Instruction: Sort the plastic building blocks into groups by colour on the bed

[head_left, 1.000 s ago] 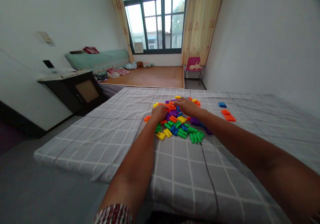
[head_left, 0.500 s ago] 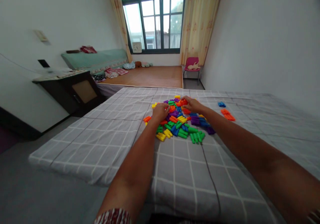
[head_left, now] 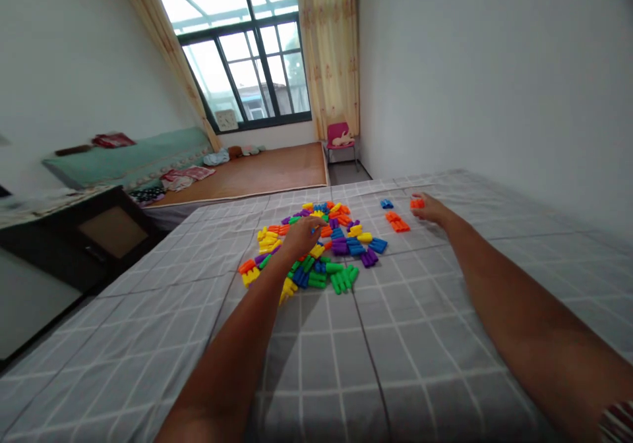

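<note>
Spreading across the foreground, a grey checked sheet (head_left: 336,357) carries a loose heap of coloured plastic blocks (head_left: 343,279) in orange, yellow, green, blue and purple. The left hand (head_left: 299,237) lies low over the heap's middle, palm down with fingers curled together among the blocks; whether it grips one I cannot tell. Well apart to the right, the right hand (head_left: 429,207) is partly closed, thumb and fingers pinching an orange block (head_left: 417,203) at their tips; whether that block touches the sheet is unclear. Between heap and right hand lie flat orange blocks (head_left: 397,222) and, just beyond them, a smaller blue block (head_left: 386,204).
</note>
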The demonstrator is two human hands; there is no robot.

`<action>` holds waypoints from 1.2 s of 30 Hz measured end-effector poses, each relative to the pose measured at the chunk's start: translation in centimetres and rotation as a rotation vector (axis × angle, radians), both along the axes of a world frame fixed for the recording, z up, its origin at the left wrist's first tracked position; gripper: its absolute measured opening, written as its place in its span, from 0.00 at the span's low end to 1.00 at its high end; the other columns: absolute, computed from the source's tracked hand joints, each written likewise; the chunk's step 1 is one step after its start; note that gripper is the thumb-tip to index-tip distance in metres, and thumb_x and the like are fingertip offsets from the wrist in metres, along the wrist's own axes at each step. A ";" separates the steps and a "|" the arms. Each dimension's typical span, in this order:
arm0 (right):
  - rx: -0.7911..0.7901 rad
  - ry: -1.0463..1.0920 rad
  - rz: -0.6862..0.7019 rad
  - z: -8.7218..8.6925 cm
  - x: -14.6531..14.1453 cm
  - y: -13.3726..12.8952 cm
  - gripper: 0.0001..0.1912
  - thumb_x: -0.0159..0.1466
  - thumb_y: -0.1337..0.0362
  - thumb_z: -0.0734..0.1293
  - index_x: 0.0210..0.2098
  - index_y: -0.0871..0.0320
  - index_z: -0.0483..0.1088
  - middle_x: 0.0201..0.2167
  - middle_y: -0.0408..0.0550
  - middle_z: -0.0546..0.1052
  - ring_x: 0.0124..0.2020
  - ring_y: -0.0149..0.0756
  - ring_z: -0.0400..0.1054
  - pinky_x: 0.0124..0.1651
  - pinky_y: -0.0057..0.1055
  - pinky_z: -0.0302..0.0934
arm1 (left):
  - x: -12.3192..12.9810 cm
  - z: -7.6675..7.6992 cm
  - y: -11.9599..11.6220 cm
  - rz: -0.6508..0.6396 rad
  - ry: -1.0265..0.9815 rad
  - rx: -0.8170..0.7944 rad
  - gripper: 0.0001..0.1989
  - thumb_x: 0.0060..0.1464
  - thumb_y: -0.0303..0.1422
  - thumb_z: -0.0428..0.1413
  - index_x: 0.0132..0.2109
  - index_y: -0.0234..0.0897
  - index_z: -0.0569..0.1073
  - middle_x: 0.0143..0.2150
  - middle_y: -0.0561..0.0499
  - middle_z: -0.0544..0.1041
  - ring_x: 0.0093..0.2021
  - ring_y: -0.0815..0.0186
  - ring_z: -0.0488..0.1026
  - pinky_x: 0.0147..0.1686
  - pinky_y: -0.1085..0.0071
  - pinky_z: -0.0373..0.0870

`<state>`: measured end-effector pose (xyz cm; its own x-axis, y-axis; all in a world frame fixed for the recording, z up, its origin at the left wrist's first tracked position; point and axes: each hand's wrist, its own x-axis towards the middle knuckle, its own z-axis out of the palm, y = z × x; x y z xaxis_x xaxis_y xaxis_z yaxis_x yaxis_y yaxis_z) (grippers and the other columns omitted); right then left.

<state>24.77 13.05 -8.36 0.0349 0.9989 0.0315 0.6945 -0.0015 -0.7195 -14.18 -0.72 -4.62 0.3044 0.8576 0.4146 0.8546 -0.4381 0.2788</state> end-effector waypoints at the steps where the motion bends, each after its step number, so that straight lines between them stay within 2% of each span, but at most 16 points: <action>1: -0.024 -0.049 -0.024 -0.8 0.2 0.3 0.36 0.53 0.65 0.68 0.60 0.65 0.61 0.31 0.51 0.77 0.26 0.36 0.69 0.30 0.31 0.64 | 0.7 0.3 0.4 -0.004 0.050 -0.022 0.14 0.57 0.29 0.51 0.46 0.42 0.78 0.49 0.50 0.79 0.50 0.61 0.74 0.53 0.63 0.70; 3: -0.042 -0.113 -0.041 -2.0 0.5 1.0 0.34 0.53 0.61 0.69 0.57 0.68 0.63 0.30 0.53 0.77 0.26 0.38 0.70 0.28 0.31 0.63 | 1.9 0.6 1.3 -0.008 0.140 -0.077 0.14 0.57 0.29 0.51 0.46 0.42 0.78 0.49 0.50 0.79 0.50 0.59 0.75 0.52 0.63 0.71; 5: -0.010 -0.146 0.013 -2.9 0.8 1.7 0.30 0.54 0.58 0.69 0.52 0.67 0.68 0.32 0.54 0.78 0.29 0.40 0.71 0.29 0.32 0.63 | 2.7 0.6 2.4 0.005 0.201 -0.153 0.15 0.56 0.28 0.51 0.46 0.41 0.79 0.48 0.49 0.80 0.48 0.59 0.75 0.50 0.64 0.71; 7: 0.047 -0.162 0.088 -3.5 1.0 2.1 0.26 0.55 0.57 0.68 0.50 0.65 0.70 0.36 0.55 0.78 0.33 0.41 0.72 0.33 0.32 0.64 | 3.2 0.3 3.5 0.025 0.235 -0.235 0.17 0.55 0.26 0.51 0.47 0.41 0.79 0.47 0.50 0.80 0.47 0.60 0.76 0.50 0.66 0.72; 9: 0.090 -0.165 0.121 -3.9 1.0 2.2 0.27 0.56 0.56 0.67 0.52 0.63 0.70 0.39 0.55 0.78 0.37 0.42 0.72 0.37 0.32 0.64 | 3.5 -0.5 4.4 0.006 0.252 -0.280 0.19 0.52 0.23 0.50 0.48 0.41 0.78 0.47 0.50 0.80 0.48 0.61 0.76 0.51 0.67 0.71; 13: 0.133 -0.251 0.100 -4.0 0.5 1.8 0.28 0.61 0.53 0.63 0.56 0.62 0.69 0.48 0.59 0.77 0.47 0.46 0.71 0.46 0.35 0.63 | 3.7 -1.8 5.6 -0.101 0.294 -0.264 0.24 0.48 0.19 0.50 0.50 0.42 0.77 0.52 0.50 0.78 0.52 0.61 0.73 0.56 0.65 0.67; 18: 0.132 -0.415 0.177 -3.5 -0.3 1.1 0.24 0.65 0.53 0.59 0.52 0.61 0.73 0.54 0.59 0.73 0.54 0.49 0.67 0.52 0.37 0.60 | 3.6 -1.9 6.4 -0.122 0.349 -0.285 0.23 0.47 0.20 0.53 0.50 0.40 0.77 0.51 0.46 0.78 0.52 0.58 0.73 0.55 0.64 0.67; 21: 0.139 -0.420 0.174 -3.4 -0.7 1.0 0.25 0.66 0.53 0.57 0.55 0.61 0.70 0.57 0.57 0.72 0.56 0.47 0.66 0.55 0.37 0.58 | 3.5 -1.7 6.7 -0.098 0.388 -0.307 0.23 0.47 0.20 0.53 0.51 0.38 0.76 0.49 0.45 0.78 0.49 0.59 0.74 0.52 0.65 0.69; 25: 0.301 -0.407 0.111 -3.0 -1.1 1.0 0.25 0.66 0.56 0.57 0.55 0.65 0.69 0.54 0.60 0.73 0.54 0.46 0.66 0.57 0.38 0.56 | 3.1 -2.1 6.8 -0.063 0.375 -0.295 0.17 0.48 0.22 0.54 0.45 0.36 0.77 0.46 0.46 0.78 0.47 0.60 0.74 0.50 0.67 0.69; 28: 0.407 -0.375 0.067 -2.3 -1.6 1.0 0.22 0.65 0.60 0.58 0.54 0.65 0.70 0.51 0.59 0.75 0.50 0.46 0.68 0.56 0.40 0.57 | 2.9 -2.4 6.5 -0.081 0.339 -0.287 0.21 0.48 0.21 0.53 0.49 0.39 0.75 0.48 0.48 0.78 0.48 0.61 0.73 0.51 0.66 0.69; 30: 0.455 -0.359 0.080 -1.8 -2.0 0.9 0.21 0.64 0.62 0.58 0.52 0.64 0.70 0.50 0.59 0.75 0.48 0.45 0.69 0.55 0.40 0.57 | 2.9 -2.4 6.3 -0.152 0.367 -0.281 0.25 0.48 0.19 0.51 0.52 0.41 0.74 0.50 0.49 0.77 0.50 0.62 0.72 0.52 0.67 0.68; 32: 0.496 -0.350 0.114 -1.3 -2.6 0.6 0.19 0.63 0.64 0.59 0.50 0.64 0.72 0.48 0.58 0.76 0.47 0.45 0.69 0.55 0.40 0.58 | 3.1 -2.3 6.2 -0.208 0.438 -0.285 0.25 0.47 0.17 0.50 0.50 0.42 0.75 0.49 0.47 0.76 0.50 0.61 0.72 0.53 0.67 0.67; 36: 0.564 -0.314 0.170 -0.1 -3.9 -0.4 0.17 0.62 0.65 0.60 0.47 0.63 0.73 0.46 0.57 0.77 0.42 0.43 0.71 0.52 0.40 0.60 | 3.2 -1.3 5.9 -0.148 0.465 -0.308 0.22 0.44 0.17 0.53 0.46 0.39 0.77 0.49 0.45 0.76 0.49 0.59 0.72 0.50 0.67 0.68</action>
